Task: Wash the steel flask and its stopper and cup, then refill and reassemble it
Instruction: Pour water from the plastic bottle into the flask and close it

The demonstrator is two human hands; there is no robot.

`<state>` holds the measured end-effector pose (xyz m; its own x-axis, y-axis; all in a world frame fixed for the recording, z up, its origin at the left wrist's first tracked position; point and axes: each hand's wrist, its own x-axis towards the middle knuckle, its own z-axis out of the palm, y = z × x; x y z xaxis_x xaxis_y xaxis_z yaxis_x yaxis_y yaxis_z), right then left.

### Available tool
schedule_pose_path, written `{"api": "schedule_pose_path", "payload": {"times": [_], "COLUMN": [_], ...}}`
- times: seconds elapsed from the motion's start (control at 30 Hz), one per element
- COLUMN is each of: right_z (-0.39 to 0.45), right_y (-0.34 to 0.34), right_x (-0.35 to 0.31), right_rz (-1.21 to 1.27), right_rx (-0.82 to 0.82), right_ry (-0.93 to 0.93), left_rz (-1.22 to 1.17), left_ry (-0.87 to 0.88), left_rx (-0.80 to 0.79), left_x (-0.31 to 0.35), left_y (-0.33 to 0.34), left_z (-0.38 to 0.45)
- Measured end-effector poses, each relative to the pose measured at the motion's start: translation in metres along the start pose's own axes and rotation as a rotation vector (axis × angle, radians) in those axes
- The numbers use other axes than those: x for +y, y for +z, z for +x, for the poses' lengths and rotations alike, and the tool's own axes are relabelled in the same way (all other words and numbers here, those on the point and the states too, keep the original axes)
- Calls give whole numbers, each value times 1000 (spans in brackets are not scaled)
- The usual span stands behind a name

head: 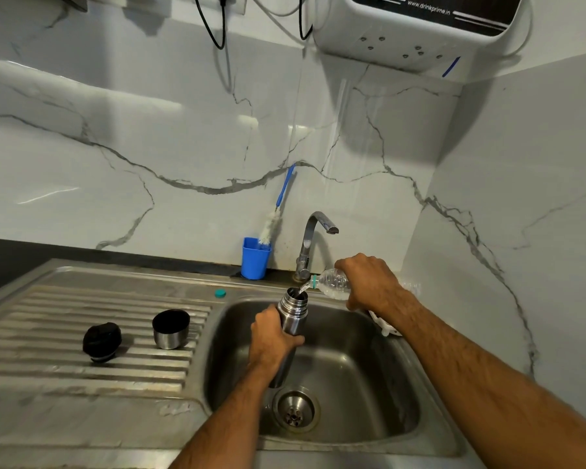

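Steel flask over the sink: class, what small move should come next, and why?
Probably keep the clear plastic bottle tilted. The right hand pours water into the open silver steel flask, which the left hand grips. The black stopper and steel cup sit on the ribbed drainboard, unfitted.

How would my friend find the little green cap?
Start at the sink and go to its back left corner, below the blue cup. The cap lies flat on the steel rim there. It is the only small teal round thing.
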<state>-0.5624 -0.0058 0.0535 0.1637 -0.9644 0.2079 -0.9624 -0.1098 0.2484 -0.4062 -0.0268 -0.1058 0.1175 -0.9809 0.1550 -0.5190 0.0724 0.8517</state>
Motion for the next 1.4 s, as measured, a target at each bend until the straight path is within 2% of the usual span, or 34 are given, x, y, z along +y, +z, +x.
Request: {"api": "schedule_pose_path", "payload": {"times": [1.4], "right_z": [22], "right_y": [-4], "right_x": [-24], "right_rz": [-424], "right_rx": [97], "right_ry": [-207], "left_rz": [11], "left_ry": [-19], "left_rx": [2], "left_x": [1], "left_y": [-2], "left_z": [1]}}
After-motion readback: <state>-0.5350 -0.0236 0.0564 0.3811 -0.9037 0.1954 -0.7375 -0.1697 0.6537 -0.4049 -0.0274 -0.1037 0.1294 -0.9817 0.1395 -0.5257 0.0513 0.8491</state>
